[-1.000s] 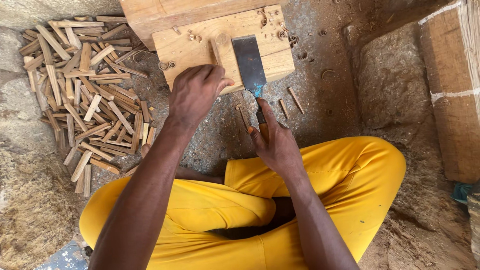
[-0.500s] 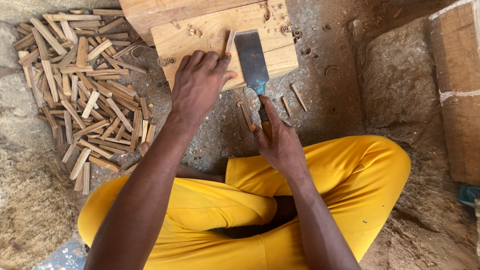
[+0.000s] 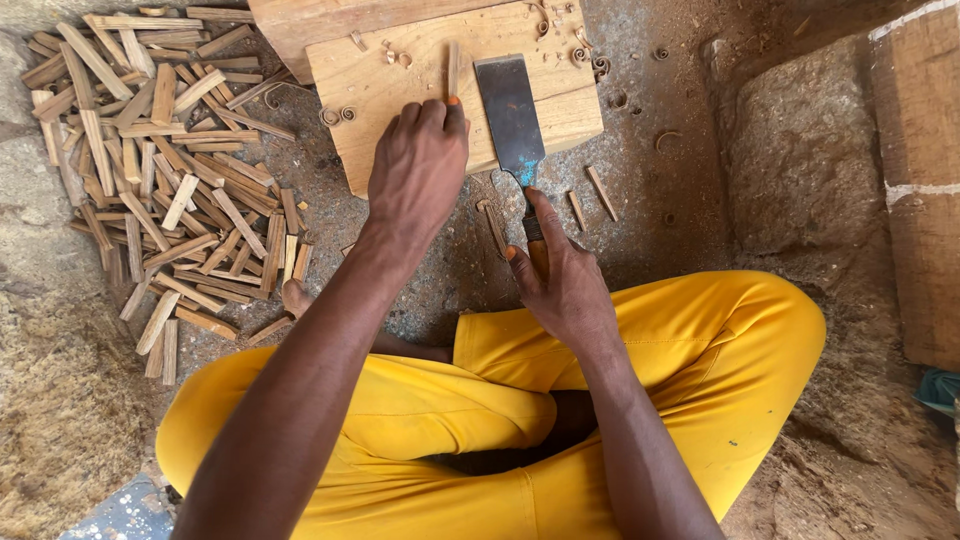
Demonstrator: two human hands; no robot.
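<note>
Head view — stick [image 3: 453,68] beyond fingers [image 3: 455,112].

Stick pile [image 3: 150,170] fills upper left of frame; shavings [image 3: 590,55] curl at top centre; stone [image 3: 800,150] upper right.

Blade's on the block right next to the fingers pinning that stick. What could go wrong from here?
1. The chisel lies close beside the left hand that pins the thin stick; a slip could probably cut a finger.
2. The stick is narrow and may twist on the wooden block.
</note>
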